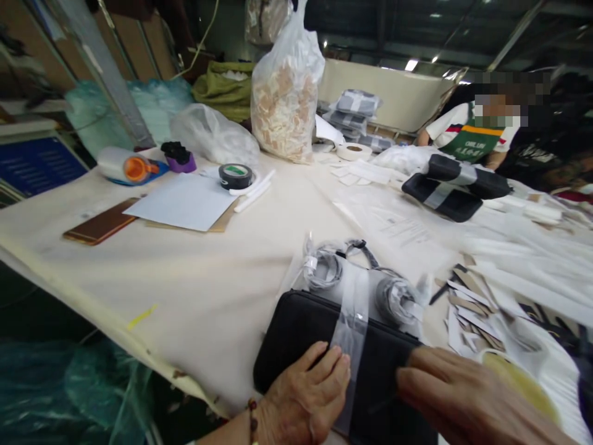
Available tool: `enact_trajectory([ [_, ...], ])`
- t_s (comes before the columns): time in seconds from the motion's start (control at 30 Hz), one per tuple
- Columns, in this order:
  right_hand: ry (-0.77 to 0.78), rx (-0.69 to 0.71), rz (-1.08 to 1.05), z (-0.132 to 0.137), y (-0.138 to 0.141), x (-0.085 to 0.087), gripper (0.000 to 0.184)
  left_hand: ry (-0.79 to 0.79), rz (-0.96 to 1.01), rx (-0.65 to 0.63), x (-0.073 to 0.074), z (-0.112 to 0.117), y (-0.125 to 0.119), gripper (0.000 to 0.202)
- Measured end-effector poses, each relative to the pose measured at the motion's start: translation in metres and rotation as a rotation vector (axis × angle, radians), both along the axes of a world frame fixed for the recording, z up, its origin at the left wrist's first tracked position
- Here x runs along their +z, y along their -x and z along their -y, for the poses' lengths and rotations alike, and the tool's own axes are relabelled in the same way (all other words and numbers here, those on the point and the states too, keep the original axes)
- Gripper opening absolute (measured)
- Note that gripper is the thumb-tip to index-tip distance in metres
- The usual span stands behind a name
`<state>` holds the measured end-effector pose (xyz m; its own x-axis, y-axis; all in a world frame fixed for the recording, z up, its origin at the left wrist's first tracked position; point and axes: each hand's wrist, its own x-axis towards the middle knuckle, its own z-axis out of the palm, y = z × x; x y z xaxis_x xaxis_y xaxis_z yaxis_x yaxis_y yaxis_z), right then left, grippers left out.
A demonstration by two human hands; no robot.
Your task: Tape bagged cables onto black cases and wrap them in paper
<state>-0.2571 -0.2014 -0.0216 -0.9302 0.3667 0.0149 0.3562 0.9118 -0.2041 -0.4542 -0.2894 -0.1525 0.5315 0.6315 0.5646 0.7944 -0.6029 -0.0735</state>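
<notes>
A black bag (296, 334) lies at the table's near edge, with a clear plastic band (354, 315) across its middle. My left hand (308, 389) rests on the bag with its fingers laid flat, their tips at the band's left edge. Over the bag's right part is my right hand (445, 383), blurred, its fingers curled together; whatever they may hold cannot be made out. Just behind the bag, two coiled straps in plastic wrap, a left coil (323, 269) and a right coil (396, 300), sit on pale wrapping.
Strips of scrap (472, 306) and white plastic sheets lie to the right. Farther back are two black bags (445, 194), a roll of black tape (235, 177), white paper (183, 201), a phone-like brown slab (99, 222) and a full clear sack (287, 93). A co-worker (472, 133) sits across.
</notes>
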Motion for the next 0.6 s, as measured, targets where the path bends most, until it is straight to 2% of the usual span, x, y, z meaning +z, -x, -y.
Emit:
enact_trajectory([
  [0.07,0.048,0.051,0.127,-0.013,0.029,0.009,0.020,0.012,0.013,-0.003,0.000,0.000,0.000,0.029],
  [0.13,0.061,0.071,0.249,-0.026,0.046,0.007,0.020,0.006,0.028,-0.003,0.000,0.000,-0.001,0.027],
  [0.3,-0.012,0.105,0.369,-0.050,0.064,-0.010,0.018,-0.031,0.059,-0.020,-0.003,-0.002,-0.003,0.022],
  [0.43,-0.010,0.128,0.432,-0.059,0.074,-0.011,0.020,-0.064,0.101,-0.024,-0.006,-0.004,-0.005,0.019],
  [0.5,0.015,0.105,0.470,-0.061,0.080,-0.010,0.021,-0.064,0.110,-0.024,-0.006,-0.005,-0.005,0.019],
  [0.6,0.038,-0.038,0.528,-0.062,0.086,-0.010,0.019,-0.055,0.106,-0.021,-0.004,-0.004,-0.005,0.021],
])
